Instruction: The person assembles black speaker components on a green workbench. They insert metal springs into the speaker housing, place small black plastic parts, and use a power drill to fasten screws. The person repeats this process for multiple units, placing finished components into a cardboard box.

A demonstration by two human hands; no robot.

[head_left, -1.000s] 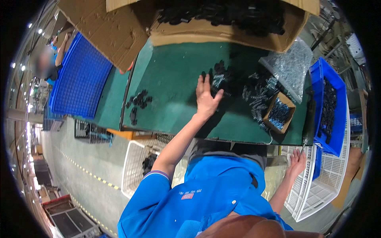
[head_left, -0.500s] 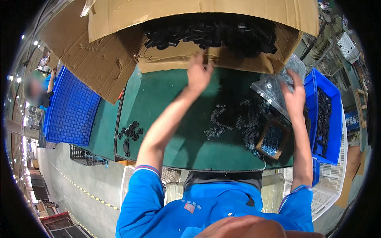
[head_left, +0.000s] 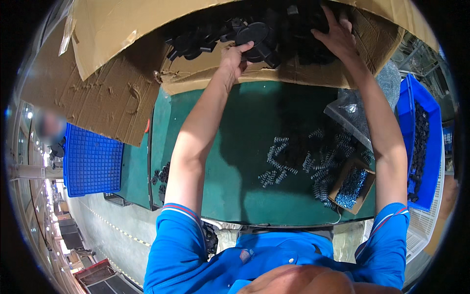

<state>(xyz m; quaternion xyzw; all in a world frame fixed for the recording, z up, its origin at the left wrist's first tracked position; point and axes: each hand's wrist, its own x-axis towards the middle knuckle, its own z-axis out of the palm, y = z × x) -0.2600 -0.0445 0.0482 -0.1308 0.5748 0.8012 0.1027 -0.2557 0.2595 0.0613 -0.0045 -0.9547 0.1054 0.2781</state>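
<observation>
While both arms are stretched up into the big brown cardboard box (head_left: 274,73) at the far edge of the green worktop (head_left: 245,147), here's how it sits going left to right. Way off to the left of the left hand, down past the torn cardboard flap (head_left: 98,98), there's a blue plastic grid crate (head_left: 90,161), and a small cluster of black parts (head_left: 161,179) lies on the worktop edge just left of the left forearm. The left hand (head_left: 235,56) is at the box's front lip, fingers curled around a round black plastic cap-shaped part (head_left: 254,36), thumb on its near side, so it's pinching that piece right at the edge of the heap of black plastic parts (head_left: 210,36) filling the box. Between the two forearms, lower down on the worktop, a scatter of small metal springs (head_left: 293,164) is spread out. The right hand (head_left: 338,34) is deeper in the box, fingers spread and pressed down onto the dark parts; can't tell if it's actually got hold of one. Below the right forearm sit a clear plastic bag (head_left: 352,112) and a small open cardboard box of blue-ish springs (head_left: 351,186). Right of that arm is a blue plastic bin (head_left: 431,127) holding more dark parts.
</observation>
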